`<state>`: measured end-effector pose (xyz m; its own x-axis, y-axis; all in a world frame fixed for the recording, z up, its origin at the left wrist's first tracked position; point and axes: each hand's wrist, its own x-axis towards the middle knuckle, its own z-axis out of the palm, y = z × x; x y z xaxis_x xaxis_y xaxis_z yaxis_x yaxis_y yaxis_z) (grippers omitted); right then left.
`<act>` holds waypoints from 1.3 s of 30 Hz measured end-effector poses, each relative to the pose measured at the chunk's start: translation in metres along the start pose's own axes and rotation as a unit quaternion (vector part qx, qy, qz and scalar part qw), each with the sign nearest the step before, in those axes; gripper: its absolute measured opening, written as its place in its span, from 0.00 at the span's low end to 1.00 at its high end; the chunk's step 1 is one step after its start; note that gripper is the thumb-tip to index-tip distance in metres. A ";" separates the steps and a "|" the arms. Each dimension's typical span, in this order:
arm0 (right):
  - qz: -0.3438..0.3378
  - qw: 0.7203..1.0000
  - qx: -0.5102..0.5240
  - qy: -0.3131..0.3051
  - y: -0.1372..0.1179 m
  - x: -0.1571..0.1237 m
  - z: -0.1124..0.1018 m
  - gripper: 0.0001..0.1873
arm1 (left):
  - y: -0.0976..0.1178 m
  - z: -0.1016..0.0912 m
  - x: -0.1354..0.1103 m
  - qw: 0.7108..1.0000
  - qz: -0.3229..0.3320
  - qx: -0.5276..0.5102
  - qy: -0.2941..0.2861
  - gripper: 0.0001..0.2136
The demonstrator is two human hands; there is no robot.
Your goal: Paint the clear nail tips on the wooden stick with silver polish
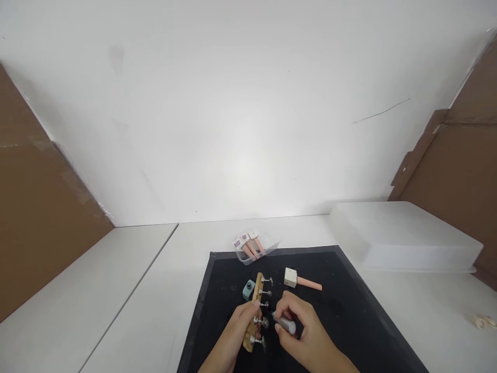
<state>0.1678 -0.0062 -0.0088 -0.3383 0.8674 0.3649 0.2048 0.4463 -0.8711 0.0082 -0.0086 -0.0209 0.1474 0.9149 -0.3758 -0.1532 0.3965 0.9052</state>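
My left hand (240, 326) is closed around a wooden strip (249, 342), which stands out from the black mat at a slant. Along its right side stick out several small metal nail-tip holders (264, 293), each ending in a rounded tip. Pinched in my right hand (301, 329) is a nail polish brush with a silver-grey cylindrical handle (286, 325). Its thin end points left, close to the middle holders; whether it touches one I cannot tell. A small teal bottle (247, 293) with a dark round opening sits just left of the strip's far end.
Right of the strip lies a white square bottle (290, 277) with a long pink cap. A clear plastic tray (248, 259) with several similar bottles overlaps the black mat's (322, 259) back edge. A translucent bin (407, 243) stands at right, between cardboard walls.
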 end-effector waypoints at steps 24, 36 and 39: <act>-0.008 0.999 -0.045 -0.010 0.005 -0.001 0.000 0.13 | 0.002 -0.001 0.000 1.000 0.016 -0.003 -0.017 0.19; 0.013 0.997 0.053 0.060 -0.003 0.001 -0.005 0.07 | 0.007 0.001 -0.003 1.000 -0.008 -0.014 -0.005 0.21; 0.049 0.988 0.124 0.077 -0.004 0.003 -0.009 0.04 | 0.009 0.001 -0.005 1.000 -0.016 -0.011 0.000 0.20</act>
<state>0.1742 -0.0037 -0.0018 -0.1802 0.9358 0.3030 -0.0080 0.3066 -0.9518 0.0071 -0.0093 -0.0104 0.1528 0.9013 -0.4054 -0.1697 0.4280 0.8877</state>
